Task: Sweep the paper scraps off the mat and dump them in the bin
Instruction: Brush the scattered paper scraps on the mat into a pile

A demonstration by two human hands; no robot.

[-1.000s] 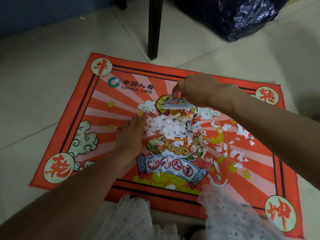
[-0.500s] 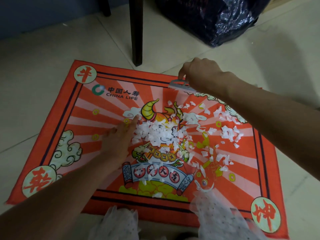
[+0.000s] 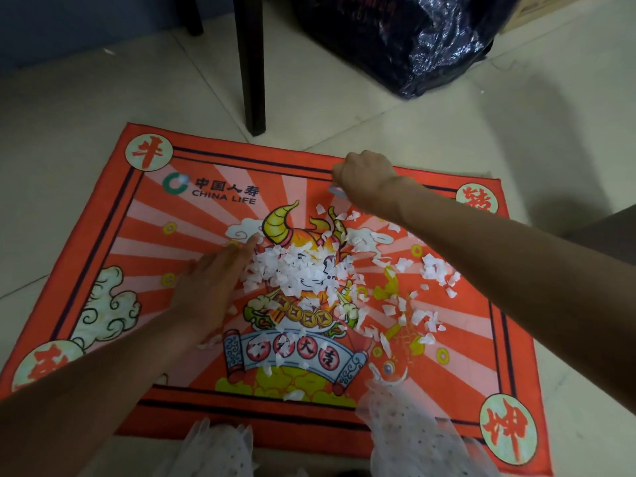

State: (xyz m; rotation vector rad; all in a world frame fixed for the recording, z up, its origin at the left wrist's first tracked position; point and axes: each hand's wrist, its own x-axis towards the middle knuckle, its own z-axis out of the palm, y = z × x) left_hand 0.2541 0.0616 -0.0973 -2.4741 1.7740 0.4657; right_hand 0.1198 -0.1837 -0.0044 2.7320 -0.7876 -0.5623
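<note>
The job is only partly done. Most of the paper scraps (image 3: 303, 270) sit in one white heap in the middle of the mat (image 3: 206, 208), on the cartoon ox face. Many more bits are spread out to the right of the heap and toward the near edge, so they must be pushed together too. None of them have left the mat yet, and nothing looks dumped so far. The black shiny bag (image 3: 413, 43) at the far side, on the floor (image 3: 69, 132), may be the bin, but I cannot be sure

The left hand (image 3: 210, 287) lies flat on the mat with its fingers straight, and its edge touches the left side of the heap like a little wall. The right hand (image 3: 364, 180) is at the far edge of the mat with its fingers curled round a thin flat light thing (image 3: 339, 191); it is blurry, so I cannot tell what it is

The scraps are small, thin, torn and very light. The mat is soft cloth, a flat rectangle, red with bright pictures. The floor is smooth pale tile. A dark wood chair leg (image 3: 253, 80) stands just past the far edge of the mat
</note>
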